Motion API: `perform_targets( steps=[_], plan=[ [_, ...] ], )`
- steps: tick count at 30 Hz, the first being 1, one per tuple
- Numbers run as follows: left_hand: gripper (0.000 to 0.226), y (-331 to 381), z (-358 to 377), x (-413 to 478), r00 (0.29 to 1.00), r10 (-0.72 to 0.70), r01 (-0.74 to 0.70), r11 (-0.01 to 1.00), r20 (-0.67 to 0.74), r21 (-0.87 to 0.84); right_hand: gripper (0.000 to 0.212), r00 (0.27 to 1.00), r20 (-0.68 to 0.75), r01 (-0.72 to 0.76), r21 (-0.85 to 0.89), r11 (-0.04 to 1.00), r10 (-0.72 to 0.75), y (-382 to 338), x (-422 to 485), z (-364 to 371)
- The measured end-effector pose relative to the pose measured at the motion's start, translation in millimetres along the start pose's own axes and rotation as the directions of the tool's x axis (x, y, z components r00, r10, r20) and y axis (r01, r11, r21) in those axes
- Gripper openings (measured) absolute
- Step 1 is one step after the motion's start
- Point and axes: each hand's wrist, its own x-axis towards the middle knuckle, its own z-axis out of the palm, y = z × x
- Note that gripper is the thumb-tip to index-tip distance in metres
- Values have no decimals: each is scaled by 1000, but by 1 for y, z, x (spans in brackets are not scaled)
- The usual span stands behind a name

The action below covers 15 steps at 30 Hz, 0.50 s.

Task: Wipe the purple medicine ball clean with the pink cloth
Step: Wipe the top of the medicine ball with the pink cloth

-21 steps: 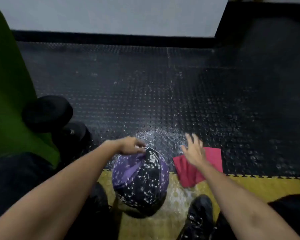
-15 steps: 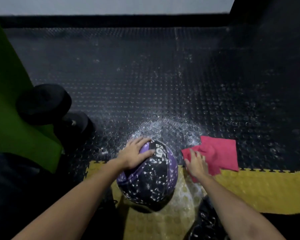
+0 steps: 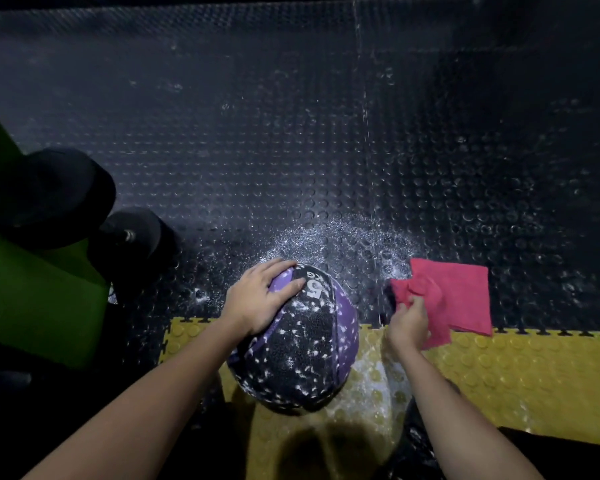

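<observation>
L hand (image 3: pixel 260 299) flat, fingers spread, on the purple medicine ball (image 3: pixel 302 355), prob. steadying it (speckled white). R hand (image 3: pixel 409 323) pinches the pink cloth (image 3: pixel 464 296) at the near edge of the black mat (image 3: pixel 291 150), likely to lift it.

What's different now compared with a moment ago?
The right hand, open over the pink cloth before, came down and now pinches its near edge, bunching it up. The left hand stayed on top of the purple ball, which stays put.

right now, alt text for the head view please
A person's left hand rests on a purple and black medicine ball flecked with white, while the right hand pinches a pink cloth lying on the black studded floor mat beside it.
</observation>
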Motion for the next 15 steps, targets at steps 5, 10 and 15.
perform_targets(
  steps=[5,10,15],
  plan=[
    [80,-4,-2,-6,999,30,-31,999,-13,-21,19,992,-125,54,374,926,-7,-32,-15,-51],
    [89,-21,-7,-24,998,59,-60,995,-11,-78,18,913,38,346,454,821,-406,-69,-88,-78],
    [56,6,5,-32,976,-211,215,974,-46,76,54,781,388,388,311,867,-489,-66,-135,-40]
  ],
)
